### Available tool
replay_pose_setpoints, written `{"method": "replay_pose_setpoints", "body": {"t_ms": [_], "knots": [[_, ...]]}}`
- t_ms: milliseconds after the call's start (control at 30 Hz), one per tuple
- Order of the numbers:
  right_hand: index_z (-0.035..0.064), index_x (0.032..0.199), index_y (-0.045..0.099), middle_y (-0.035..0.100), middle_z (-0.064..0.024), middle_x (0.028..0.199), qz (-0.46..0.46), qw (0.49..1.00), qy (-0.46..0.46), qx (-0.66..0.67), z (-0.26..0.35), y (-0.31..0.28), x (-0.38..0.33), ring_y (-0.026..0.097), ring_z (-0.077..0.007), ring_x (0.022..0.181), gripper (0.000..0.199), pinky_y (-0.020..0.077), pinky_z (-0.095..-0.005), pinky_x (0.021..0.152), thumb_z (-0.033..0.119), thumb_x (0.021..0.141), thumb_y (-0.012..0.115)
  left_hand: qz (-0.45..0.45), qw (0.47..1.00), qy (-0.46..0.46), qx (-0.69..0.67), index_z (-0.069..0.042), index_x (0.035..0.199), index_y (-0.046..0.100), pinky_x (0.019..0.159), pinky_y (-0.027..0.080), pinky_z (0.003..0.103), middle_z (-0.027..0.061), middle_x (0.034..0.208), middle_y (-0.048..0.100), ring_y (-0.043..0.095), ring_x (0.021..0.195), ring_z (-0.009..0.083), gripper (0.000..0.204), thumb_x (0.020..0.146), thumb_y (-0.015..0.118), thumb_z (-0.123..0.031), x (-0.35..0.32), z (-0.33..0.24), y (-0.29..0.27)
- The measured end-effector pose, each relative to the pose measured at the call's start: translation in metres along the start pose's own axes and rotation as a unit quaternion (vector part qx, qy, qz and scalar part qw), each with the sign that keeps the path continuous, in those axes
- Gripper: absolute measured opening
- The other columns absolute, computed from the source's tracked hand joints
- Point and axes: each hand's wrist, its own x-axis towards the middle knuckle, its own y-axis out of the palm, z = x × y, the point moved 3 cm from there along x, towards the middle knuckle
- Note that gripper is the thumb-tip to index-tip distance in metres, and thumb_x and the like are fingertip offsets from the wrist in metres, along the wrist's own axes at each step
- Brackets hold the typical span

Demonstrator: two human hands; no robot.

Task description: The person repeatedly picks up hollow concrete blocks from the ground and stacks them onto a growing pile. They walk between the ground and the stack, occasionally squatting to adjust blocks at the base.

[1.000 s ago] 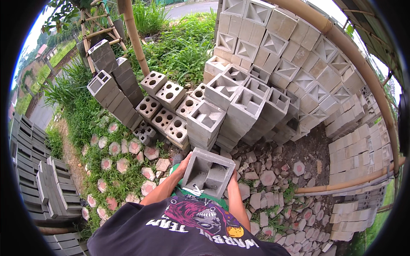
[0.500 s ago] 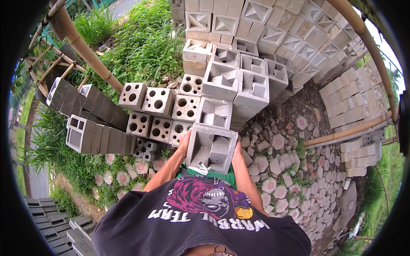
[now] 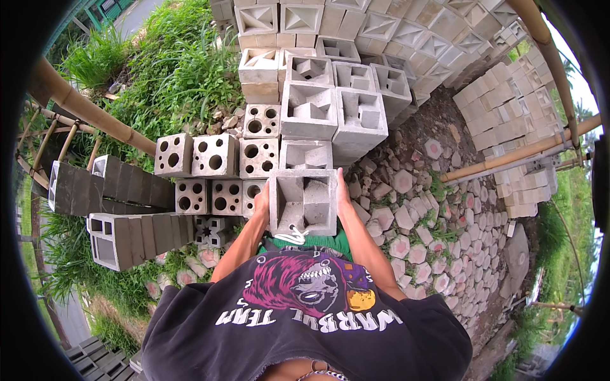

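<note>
Close in front of my waist is a square grey concrete ventilation block (image 3: 321, 202) with a recessed, angled pattern in its upper face. My left hand (image 3: 261, 202) presses along its left side and my right hand (image 3: 343, 192) along its right side, so it is held between both palms. The undersides of my fingers are mostly hidden by the block. Just beyond it stands another such block (image 3: 305, 154), partly covered by the held one. To the left of my left hand, round-holed blocks (image 3: 227, 195) stand in rows.
Stacked vent blocks (image 3: 309, 109) rise ahead, before a tall wall of pale blocks (image 3: 381, 25). Dark block rows (image 3: 136, 236) lie at left. Hexagonal pavers (image 3: 400, 246) cover uneven ground at right. Bamboo poles (image 3: 95, 111) cross the left side and a bamboo rail (image 3: 518, 151) the right.
The view has shifted, so the surroundings sit further left and the block stack differently. The block stays between my two hands in front of my waist and now appears squarer to me.
</note>
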Motion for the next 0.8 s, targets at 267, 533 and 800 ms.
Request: {"method": "replay_pose_setpoints", "body": {"t_ms": [267,533,800], "knots": [[0.0026,0.146,0.025,0.030,-0.0141,0.149,0.030,0.998,0.039,-0.035,0.039,0.011,0.016,0.027,-0.0258,0.138,0.095,0.0213,-0.0423,0.112,0.076,0.086,0.027,0.095,0.994,-0.040,-0.032,-0.005,0.132,0.050,0.093,0.047,0.036,0.0127,0.121,0.059,0.060,0.107,0.0250,0.063,0.095,0.034,-0.054,0.052,-0.007,0.029],[0.0026,0.148,0.014,0.016,-0.0138,0.154,0.014,0.994,0.041,-0.097,0.044,0.010,0.043,0.017,-0.0251,0.142,0.103,0.0157,-0.0422,0.114,0.080,0.082,0.027,0.121,0.989,-0.016,-0.087,-0.007,0.136,0.045,0.097,0.045,0.038,0.0130,0.127,0.055,0.057,0.112,0.0258,0.064,0.096,0.029,-0.054,0.054,-0.019,0.040],[0.0012,0.146,0.023,0.026,-0.0144,0.151,-0.062,0.982,0.029,-0.177,0.012,-0.021,0.020,0.024,-0.0234,0.139,0.096,0.0190,-0.0394,0.113,0.073,0.085,0.039,0.161,0.981,-0.042,-0.098,-0.003,0.141,0.036,0.104,0.036,0.035,0.0118,0.138,0.046,0.047,0.123,0.0258,0.069,0.097,0.027,-0.056,0.036,-0.017,0.038]]}}
